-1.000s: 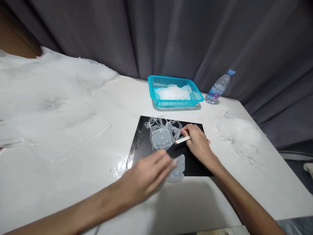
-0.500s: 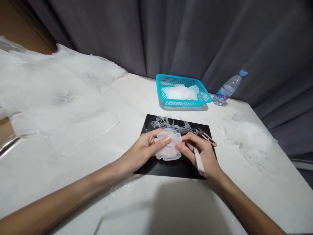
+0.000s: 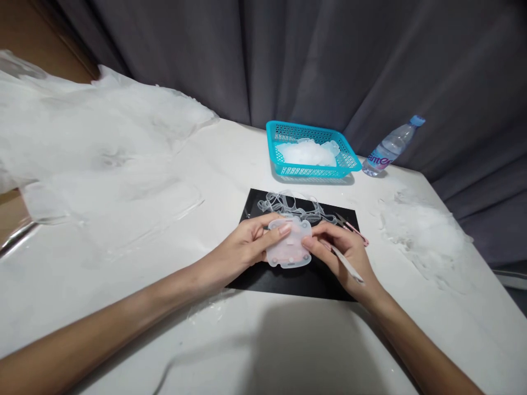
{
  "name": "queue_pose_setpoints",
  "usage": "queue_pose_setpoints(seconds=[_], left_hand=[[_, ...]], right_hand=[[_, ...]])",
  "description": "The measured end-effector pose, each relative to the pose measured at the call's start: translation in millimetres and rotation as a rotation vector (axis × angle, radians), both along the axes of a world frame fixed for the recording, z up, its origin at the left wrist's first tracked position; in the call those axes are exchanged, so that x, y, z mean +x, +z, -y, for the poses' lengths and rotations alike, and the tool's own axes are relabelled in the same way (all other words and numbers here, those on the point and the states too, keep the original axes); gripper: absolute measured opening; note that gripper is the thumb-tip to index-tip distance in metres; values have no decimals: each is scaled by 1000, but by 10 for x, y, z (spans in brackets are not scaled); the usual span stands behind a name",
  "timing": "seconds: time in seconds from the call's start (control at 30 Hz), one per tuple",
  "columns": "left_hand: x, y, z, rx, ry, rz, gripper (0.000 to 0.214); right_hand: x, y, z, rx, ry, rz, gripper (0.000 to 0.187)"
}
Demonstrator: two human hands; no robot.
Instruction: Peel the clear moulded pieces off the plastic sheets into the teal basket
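Observation:
A translucent, wavy-edged plastic piece (image 3: pixel 290 255) with small round studs near its corners is held over a black mat (image 3: pixel 263 282). My left hand (image 3: pixel 251 241) grips its left side, the thumb lying across the face. At the right edge, the thumb and fingertips of my right hand (image 3: pixel 348 252) pinch the same piece. A slim white stick-like tool (image 3: pixel 348 265) is tucked in my right hand as well; its working end is hidden. Behind the piece, loose clear plastic outline strips (image 3: pixel 280 204) lie on the mat, beside pink-handled snips (image 3: pixel 358 231).
Behind the mat stands a turquoise basket (image 3: pixel 315 171) with white translucent pieces in it. A water bottle (image 3: pixel 387 151) is right of it. A large heap of clear plastic film (image 3: pixel 102 131) covers the left; a smaller plastic bundle (image 3: pixel 424 236) lies right. Grey curtain hangs behind.
The white tool has swung in my right hand and now points more to the right. Both hands still hold the plastic piece; the whole view has shifted slightly.

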State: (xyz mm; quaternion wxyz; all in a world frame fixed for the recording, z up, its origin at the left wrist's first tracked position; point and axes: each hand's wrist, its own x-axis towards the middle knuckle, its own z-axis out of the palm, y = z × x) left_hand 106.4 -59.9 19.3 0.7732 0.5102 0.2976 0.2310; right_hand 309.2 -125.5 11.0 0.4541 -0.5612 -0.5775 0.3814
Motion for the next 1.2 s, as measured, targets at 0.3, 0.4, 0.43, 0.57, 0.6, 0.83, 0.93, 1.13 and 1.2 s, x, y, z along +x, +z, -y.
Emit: queue_pose_setpoints(seconds=[0.3, 0.4, 0.43, 0.57, 0.6, 0.83, 0.93, 1.13, 1.2], left_hand=[[4, -45, -22, 2, -18, -1, 26], [3, -42, -24, -10, -30, 13, 25], [2, -42, -24, -13, -34, 16, 25], [-1, -51, -25, -24, -33, 28, 25], [-1, -54, -25, -30, -32, 31, 25], [-7, -64, -22, -51, -55, 33, 27], [-2, -70, -16, -25, -67, 18, 28], [-123, -179, -87, 466, -52, -210, 30], [-212, -217, -161, 779, -110, -367, 31]], right_hand=[[21, -69, 15, -33, -8, -29, 29], [17, -78, 17, -29, -19, -42, 31], [15, -78, 16, -30, -20, -41, 31], [11, -69, 12, -47, -15, -48, 31], [11, -64, 11, -54, -14, -52, 31], [19, -67, 26, -84, -16, -77, 30], [-17, -81, 30, -70, -9, -63, 31], [342, 94, -52, 169, -173, 275, 26], [751, 189, -60, 235, -401, 458, 27]])
